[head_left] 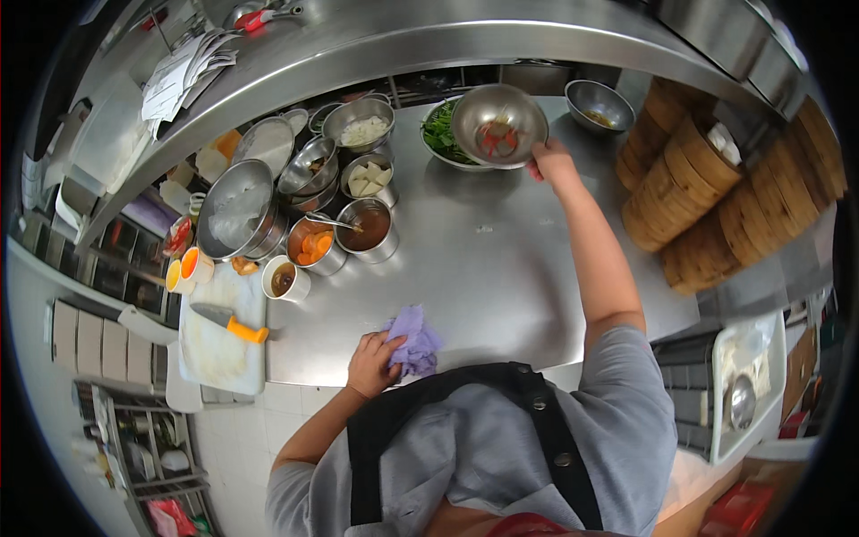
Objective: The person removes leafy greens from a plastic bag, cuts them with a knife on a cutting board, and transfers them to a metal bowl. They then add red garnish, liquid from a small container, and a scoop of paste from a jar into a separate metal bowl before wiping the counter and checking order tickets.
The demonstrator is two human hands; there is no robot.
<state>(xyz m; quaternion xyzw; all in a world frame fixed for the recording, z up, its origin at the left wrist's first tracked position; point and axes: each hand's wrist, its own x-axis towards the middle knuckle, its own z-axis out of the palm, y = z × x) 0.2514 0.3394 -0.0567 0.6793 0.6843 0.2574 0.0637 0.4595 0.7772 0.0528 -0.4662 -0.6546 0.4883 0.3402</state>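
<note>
From my head view, my left hand (371,362) presses a crumpled lilac cloth (413,340) onto the stainless steel desk (501,268) near its front edge, fingers curled over it. My right hand (550,161) reaches far across and pinches the rim of a round steel bowl (498,125), which is tilted, mouth facing me, holding reddish scraps. I judge it could slip or spill onto the green leaves (440,134) just beside it. The cloth's long axis runs roughly away from me.
</note>
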